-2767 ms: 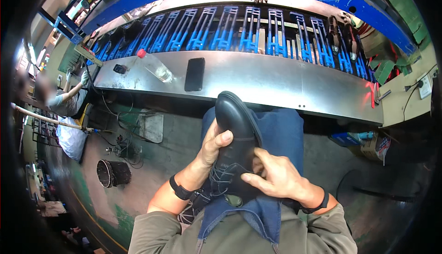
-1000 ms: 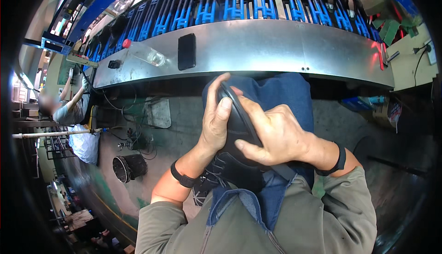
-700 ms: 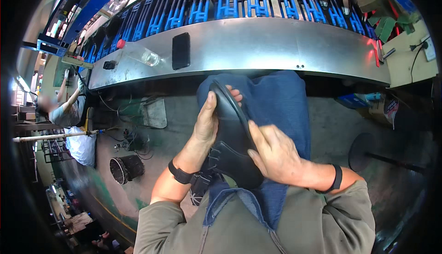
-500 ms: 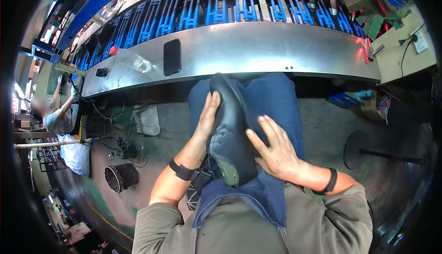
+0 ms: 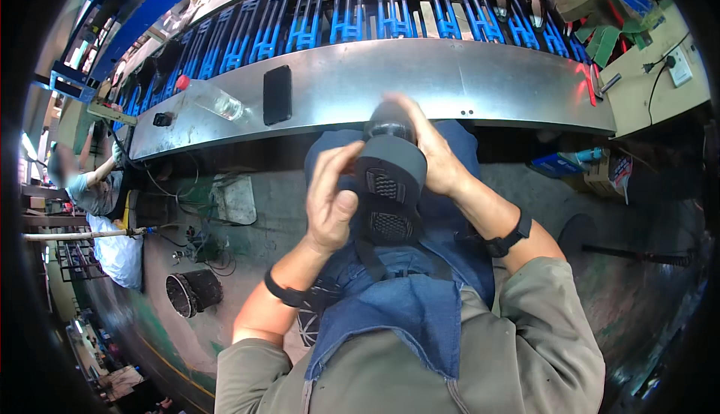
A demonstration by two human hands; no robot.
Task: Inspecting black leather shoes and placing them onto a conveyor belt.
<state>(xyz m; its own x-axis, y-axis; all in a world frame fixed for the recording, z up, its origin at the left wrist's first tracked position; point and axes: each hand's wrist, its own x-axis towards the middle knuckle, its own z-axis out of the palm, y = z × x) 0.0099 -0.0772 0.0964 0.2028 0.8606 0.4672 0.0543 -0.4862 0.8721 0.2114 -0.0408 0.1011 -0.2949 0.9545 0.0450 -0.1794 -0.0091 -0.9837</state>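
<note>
the boot (image 5: 391, 157) is up in front of me over my lap, close to the middle of the dial, its sole (image 5: 391, 224) turned toward my face with the tread showing. my right hand (image 5: 439, 155) wraps it from the 1 to 3 o'clock side, fingers curled over the far end and bearing on it, though their tips are blurred. my left hand (image 5: 330, 208) is at 8 to 9 o'clock along the boot's edge, fingers loosely parted and the thumb standing off; i can't tell whether the fingertips touch.

as for how far along i am, i'd judge it partway: the sole is on, the boot is in hand and bottom up, and it's not set down yet. the laces are out of sight, so i can't say whether they are done.

from the boot, the bench (image 5: 420, 76) runs across 12, with blue racks (image 5: 349, 20) beyond it. the phone (image 5: 277, 94) and the bottle (image 5: 214, 100) lie on the bench toward 10, and the bucket (image 5: 206, 288) is on the floor at 8.
</note>
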